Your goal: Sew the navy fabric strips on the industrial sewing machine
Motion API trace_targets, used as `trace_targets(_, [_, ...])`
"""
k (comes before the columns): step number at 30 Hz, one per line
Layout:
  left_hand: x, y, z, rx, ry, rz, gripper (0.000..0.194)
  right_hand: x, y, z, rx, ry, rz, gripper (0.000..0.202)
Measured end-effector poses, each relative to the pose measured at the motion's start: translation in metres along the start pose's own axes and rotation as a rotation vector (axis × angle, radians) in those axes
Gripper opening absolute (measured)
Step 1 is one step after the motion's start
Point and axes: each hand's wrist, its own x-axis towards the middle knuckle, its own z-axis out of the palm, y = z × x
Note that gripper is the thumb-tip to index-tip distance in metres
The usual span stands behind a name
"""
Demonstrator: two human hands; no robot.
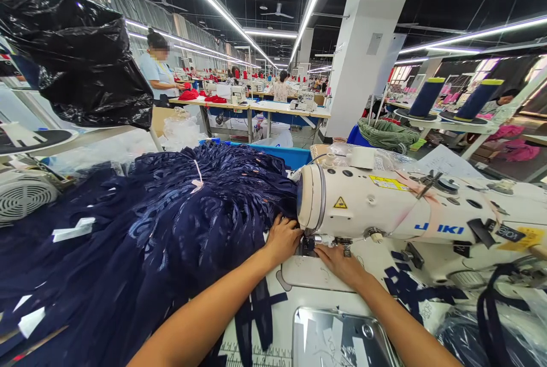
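Metal tray [315, 317], one, in front of the sewing machine [354, 199]. Left hand [283, 240], half-curled, and right hand [342, 264], loosely extended, at the machine's left end; grip of either indiscernible. Navy garments [192, 236], heaped left of the machine.

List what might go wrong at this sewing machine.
The left hand and right hand are close to the stitching end of the sewing machine, so a finger might get caught. The navy fabric pile crowds the left hand and could snag. Loose navy scraps might get dragged in.
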Motion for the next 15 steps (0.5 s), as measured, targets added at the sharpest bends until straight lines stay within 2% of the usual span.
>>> trace_targets(5, [0.002, -0.002, 0.002, -0.007, -0.005, -0.001, 0.019, -0.002, -0.002, 0.001, 0.021, 0.063, 0.007, 0.044])
trace_targets(15, [0.009, -0.006, 0.01, 0.003, 0.008, 0.002, 0.02, -0.004, -0.004, 0.017, -0.247, 0.066, -0.066, 0.044])
